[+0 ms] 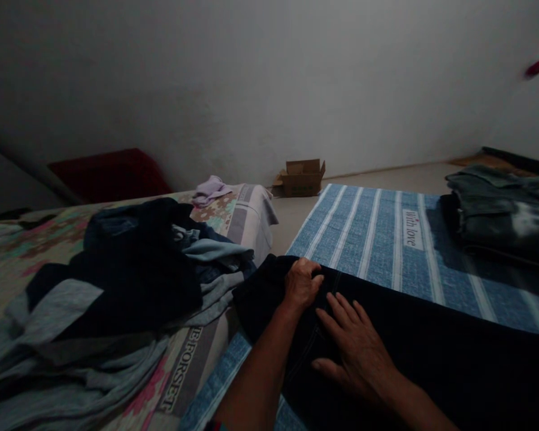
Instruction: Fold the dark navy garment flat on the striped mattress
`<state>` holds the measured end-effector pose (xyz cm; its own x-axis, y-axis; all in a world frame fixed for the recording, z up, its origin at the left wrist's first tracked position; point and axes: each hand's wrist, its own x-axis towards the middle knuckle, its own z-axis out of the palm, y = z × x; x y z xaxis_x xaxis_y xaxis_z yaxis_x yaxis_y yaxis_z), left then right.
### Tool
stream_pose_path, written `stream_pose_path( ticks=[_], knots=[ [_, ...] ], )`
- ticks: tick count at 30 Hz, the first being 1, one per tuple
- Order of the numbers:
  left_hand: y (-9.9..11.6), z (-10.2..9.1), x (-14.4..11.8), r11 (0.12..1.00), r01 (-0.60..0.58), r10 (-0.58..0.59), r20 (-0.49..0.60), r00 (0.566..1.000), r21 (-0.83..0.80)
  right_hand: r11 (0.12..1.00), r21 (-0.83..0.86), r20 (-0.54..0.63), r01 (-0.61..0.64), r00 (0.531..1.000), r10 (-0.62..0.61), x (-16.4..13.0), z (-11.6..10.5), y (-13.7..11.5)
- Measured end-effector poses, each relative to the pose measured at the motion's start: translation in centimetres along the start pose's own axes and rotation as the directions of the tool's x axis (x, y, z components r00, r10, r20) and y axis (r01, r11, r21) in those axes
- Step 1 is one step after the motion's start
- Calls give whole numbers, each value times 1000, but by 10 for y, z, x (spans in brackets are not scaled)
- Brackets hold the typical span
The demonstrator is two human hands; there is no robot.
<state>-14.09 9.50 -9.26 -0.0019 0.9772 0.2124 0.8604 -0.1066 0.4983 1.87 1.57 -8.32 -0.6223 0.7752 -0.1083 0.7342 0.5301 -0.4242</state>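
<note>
Dark trousers (435,353) with visible stitched seams lie stretched across a blue-and-white striped cover, the gathered waist end at the left. At the upper edge near the waist, my left hand (302,282) has its fingers curled on the fabric; the fingertips are partly hidden. My right hand (357,341) rests flat on the trousers just to the right of the left one, palm down, fingers stretched out and holding nothing.
On the left, a heap of clothes (135,269) lies on a flowered bedspread (179,359), with a lilac cloth (210,190) behind. Folded clothes (505,206) are stacked on the striped cover (372,209) at right. An open cardboard box (302,179) stands by the wall.
</note>
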Motion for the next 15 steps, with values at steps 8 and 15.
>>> stream_pose_path(
  ticks=[8,15],
  knots=[
    [-1,3,3,997,-21,20,18,1000,78,1000,4,-20,5,1000,-5,0,1,0],
    [2,3,4,988,-67,64,29,998,142,1000,19,-12,15,1000,-15,1,2,2]
  ],
)
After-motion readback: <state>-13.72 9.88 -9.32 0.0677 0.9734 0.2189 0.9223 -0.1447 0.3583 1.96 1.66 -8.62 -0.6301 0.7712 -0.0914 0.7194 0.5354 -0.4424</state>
